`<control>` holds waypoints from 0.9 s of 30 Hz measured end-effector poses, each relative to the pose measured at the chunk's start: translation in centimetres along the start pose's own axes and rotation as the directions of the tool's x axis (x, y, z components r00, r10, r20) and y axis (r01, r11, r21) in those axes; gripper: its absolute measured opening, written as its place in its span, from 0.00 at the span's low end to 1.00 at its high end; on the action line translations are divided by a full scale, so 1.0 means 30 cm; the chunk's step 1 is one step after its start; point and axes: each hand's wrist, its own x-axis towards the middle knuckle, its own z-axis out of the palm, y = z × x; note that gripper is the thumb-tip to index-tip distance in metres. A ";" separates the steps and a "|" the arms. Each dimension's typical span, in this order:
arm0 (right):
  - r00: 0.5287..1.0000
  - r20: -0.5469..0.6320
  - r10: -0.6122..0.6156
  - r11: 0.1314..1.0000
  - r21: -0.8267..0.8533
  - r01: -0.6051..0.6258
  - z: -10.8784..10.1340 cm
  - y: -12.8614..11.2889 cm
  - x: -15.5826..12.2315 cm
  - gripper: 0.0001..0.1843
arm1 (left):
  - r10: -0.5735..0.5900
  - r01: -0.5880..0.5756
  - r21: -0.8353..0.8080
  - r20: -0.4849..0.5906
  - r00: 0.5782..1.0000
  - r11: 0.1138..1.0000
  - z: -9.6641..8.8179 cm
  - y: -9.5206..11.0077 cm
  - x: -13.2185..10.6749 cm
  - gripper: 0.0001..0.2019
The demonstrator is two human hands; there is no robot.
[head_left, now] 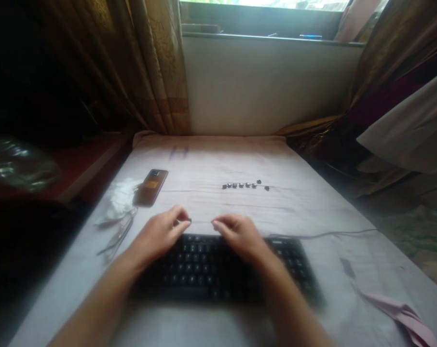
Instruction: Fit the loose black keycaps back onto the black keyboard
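Note:
A black keyboard (pixel 189 267) lies on the white cloth in front of me, partly covered by my forearms. Above its back edge, my left hand (pixel 164 229) pinches a small black keycap (pixel 190 220) between thumb and fingertips. My right hand (pixel 240 232) is a short way to the right, thumb and forefinger pressed together. Whatever its fingertips may hold is too small to make out. Farther back, several loose dark keycaps (pixel 241 185) lie in a row, with two more (pixel 266 188) apart at the right end.
A phone (pixel 152 188) rests at the left, beside a crumpled white item (pixel 120 200) and a pair of glasses (pixel 122 233). The keyboard cable (pixel 334 234) runs off to the right. Pink fabric (pixel 402 311) lies front right. A curtain (pixel 157 72) hangs behind.

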 end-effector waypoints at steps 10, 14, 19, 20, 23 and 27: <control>0.972 0.233 0.001 0.998 0.063 -0.016 0.040 -0.029 -0.022 0.14 | 0.212 -0.248 -0.020 -0.459 0.863 0.969 0.200 0.052 -0.117 0.04; 0.969 0.247 -0.023 0.997 0.071 0.006 0.035 -0.031 -0.026 0.09 | 0.285 -0.301 0.048 -0.487 0.826 0.952 0.191 0.044 -0.123 0.05; 0.956 0.276 -0.103 0.993 0.084 0.082 0.020 -0.029 -0.024 0.09 | 0.285 -0.353 -0.122 -0.379 0.881 0.928 0.168 0.036 -0.130 0.07; 0.951 0.284 -0.122 0.991 0.082 0.102 0.017 -0.028 -0.024 0.09 | 0.283 -0.355 -0.138 -0.376 0.883 0.925 0.165 0.034 -0.131 0.07; 0.955 0.254 -0.155 0.988 0.033 0.152 0.015 -0.028 -0.026 0.08 | 0.277 -0.353 -0.128 -0.401 0.873 0.927 0.166 0.029 -0.130 0.06; 0.963 0.167 -0.211 0.968 -0.101 0.229 0.029 -0.019 -0.038 0.05 | 0.279 -0.342 -0.080 -0.421 0.863 0.936 0.181 0.024 -0.129 0.06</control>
